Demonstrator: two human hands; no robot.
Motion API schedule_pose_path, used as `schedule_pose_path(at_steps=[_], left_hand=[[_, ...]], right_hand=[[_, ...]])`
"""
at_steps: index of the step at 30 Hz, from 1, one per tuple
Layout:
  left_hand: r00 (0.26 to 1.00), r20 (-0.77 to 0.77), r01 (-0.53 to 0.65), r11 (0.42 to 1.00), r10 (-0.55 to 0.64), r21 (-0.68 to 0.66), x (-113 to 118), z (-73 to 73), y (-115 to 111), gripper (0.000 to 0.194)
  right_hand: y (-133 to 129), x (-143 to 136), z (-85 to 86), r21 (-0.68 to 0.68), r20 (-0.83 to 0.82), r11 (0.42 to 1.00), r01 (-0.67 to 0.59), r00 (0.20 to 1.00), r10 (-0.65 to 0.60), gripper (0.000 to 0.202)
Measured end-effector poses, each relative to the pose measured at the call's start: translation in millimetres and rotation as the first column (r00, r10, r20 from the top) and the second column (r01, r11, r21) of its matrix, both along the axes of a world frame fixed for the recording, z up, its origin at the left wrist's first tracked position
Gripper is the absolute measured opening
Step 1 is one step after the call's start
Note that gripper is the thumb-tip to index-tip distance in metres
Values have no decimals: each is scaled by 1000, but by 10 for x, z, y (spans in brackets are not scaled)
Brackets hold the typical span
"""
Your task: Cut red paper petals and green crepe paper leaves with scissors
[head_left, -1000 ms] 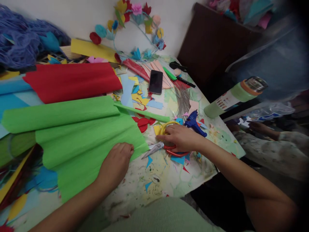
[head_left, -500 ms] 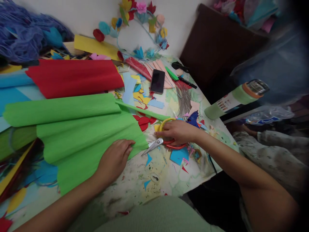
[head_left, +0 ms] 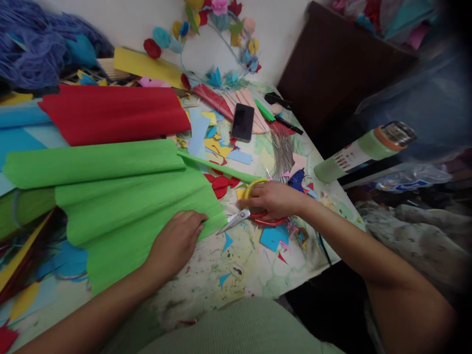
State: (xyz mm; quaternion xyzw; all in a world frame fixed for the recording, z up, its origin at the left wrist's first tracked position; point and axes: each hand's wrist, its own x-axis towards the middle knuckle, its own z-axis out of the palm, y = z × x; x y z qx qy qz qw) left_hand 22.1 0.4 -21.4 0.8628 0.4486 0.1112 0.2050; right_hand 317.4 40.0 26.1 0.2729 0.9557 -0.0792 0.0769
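A wide sheet of green crepe paper [head_left: 129,211] lies partly unrolled on the table, its upper part still rolled. My left hand [head_left: 179,236] rests at the sheet's lower right edge, fingers closed together on the paper. My right hand [head_left: 276,199] is closed around the scissors [head_left: 238,218], which have a yellow and a red handle loop. Their metal blades point left, with the tips beside the paper's right corner. A narrow green strip [head_left: 224,170] runs from the roll to the scissors' handles.
Red crepe paper [head_left: 118,115] lies behind the green sheet. A phone [head_left: 242,122], thin wires [head_left: 282,152] and coloured scraps are spread over the table [head_left: 258,280]. A green bottle [head_left: 363,152] stands tilted in view at the right edge. A paper-flower garland [head_left: 217,77] leans on the wall.
The view has shifted very slightly. Both hands, the scissors and the green paper keep the same places relative to each other.
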Motion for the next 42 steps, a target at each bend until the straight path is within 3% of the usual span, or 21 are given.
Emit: schedule_pose_path(at_steps=[26,34,42], left_hand=[[1000,28,-5,1000,5,12,-7,-18,4,26],[999,43,-3,1000,4,-12,-12,0,11,25],[998,61,-17,998,20,-54,-12,35,18,25]], right_hand=[[-35,60,-65,-40,-26,999,-7,1000,6,45],[-61,53,-11,-16,-21,1000,5,1000,-6,42],[-32,-67,-57,-41,-36,999,15,999,-17,54]])
